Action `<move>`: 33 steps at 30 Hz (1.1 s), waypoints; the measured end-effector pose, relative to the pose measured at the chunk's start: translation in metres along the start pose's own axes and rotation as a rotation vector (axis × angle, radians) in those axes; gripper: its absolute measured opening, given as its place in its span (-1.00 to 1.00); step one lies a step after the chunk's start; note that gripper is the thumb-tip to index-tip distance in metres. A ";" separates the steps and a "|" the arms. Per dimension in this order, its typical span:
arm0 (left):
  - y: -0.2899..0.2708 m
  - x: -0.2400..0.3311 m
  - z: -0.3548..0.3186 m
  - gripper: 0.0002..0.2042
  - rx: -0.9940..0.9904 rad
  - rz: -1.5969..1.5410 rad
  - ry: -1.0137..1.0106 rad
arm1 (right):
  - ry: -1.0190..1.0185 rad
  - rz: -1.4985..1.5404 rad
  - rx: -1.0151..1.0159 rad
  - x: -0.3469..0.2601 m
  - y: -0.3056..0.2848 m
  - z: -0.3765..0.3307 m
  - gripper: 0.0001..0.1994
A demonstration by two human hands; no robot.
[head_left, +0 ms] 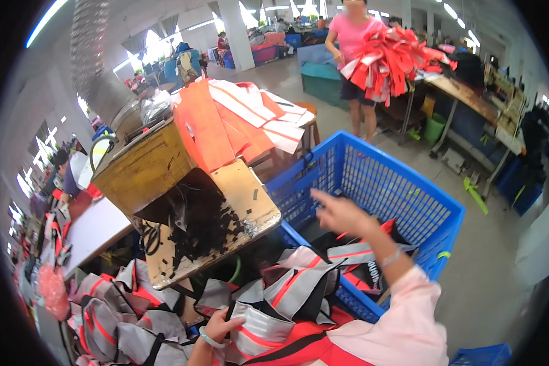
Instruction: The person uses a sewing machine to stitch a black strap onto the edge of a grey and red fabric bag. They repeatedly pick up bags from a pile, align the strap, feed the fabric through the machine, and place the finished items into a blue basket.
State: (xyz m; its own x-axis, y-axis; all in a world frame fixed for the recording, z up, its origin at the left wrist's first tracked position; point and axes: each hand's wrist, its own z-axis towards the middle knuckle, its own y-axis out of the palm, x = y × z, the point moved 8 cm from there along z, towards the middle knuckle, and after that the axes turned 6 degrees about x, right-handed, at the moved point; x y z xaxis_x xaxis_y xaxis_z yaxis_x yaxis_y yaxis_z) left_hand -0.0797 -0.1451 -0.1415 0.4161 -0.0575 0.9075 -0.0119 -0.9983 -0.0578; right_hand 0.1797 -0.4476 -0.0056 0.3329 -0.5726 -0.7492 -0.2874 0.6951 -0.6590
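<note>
My left hand [218, 328], with a pale bangle at the wrist, grips the edge of a grey fabric piece [263, 326] with orange-red stripes. It lies at the near end of a heap of similar grey, black and red sewn pieces [119, 311]. My right hand [343, 215] hangs over the blue plastic basket [402, 177], index finger stretched out to the left. I see nothing in it; its other fingers are partly curled. Inside the basket, grey, black and red pieces [355, 251] lie below my right forearm.
A yellow metal machine [143, 168] stands on a wooden board [259, 210] strewn with black scraps; scissors [151, 239] lie there. Orange and white strips [226, 119] drape behind it. Ahead, a person in pink [355, 36] carries a bundle of red strips [390, 61] beside a sewing table [463, 97].
</note>
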 end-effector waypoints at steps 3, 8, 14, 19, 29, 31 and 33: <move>0.009 0.013 0.002 -0.61 -0.100 0.049 -0.046 | -0.254 -0.327 0.211 0.019 -0.020 0.107 -0.47; 0.016 0.012 -0.005 -0.55 -0.136 0.071 -0.105 | 0.070 -0.227 -0.012 0.010 -0.011 0.197 -0.68; 0.029 0.033 -0.012 -0.75 -0.079 0.075 -0.132 | -0.202 -0.372 -0.101 0.010 0.031 0.183 -0.51; 0.040 0.054 -0.004 -0.80 -0.087 0.057 -0.123 | -0.058 0.059 -0.460 0.085 0.042 0.055 -0.54; 0.030 0.040 -0.002 -0.77 -0.068 0.044 -0.118 | 0.627 0.307 -0.186 0.292 0.128 -0.138 -0.56; 0.028 0.034 -0.003 -0.80 -0.065 0.026 -0.144 | 0.651 0.164 -0.244 0.300 0.160 -0.166 -0.45; 0.028 0.033 -0.001 -0.83 0.030 -0.019 -0.107 | 0.573 0.154 -0.043 0.303 0.180 -0.186 -0.33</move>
State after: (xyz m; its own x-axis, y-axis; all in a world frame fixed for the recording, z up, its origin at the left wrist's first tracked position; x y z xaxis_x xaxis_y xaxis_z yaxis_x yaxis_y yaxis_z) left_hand -0.0675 -0.1745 -0.1121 0.5106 -0.0354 0.8591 0.0235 -0.9982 -0.0551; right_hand 0.0614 -0.5769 -0.3632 -0.2497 -0.6183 -0.7452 -0.3343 0.7773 -0.5329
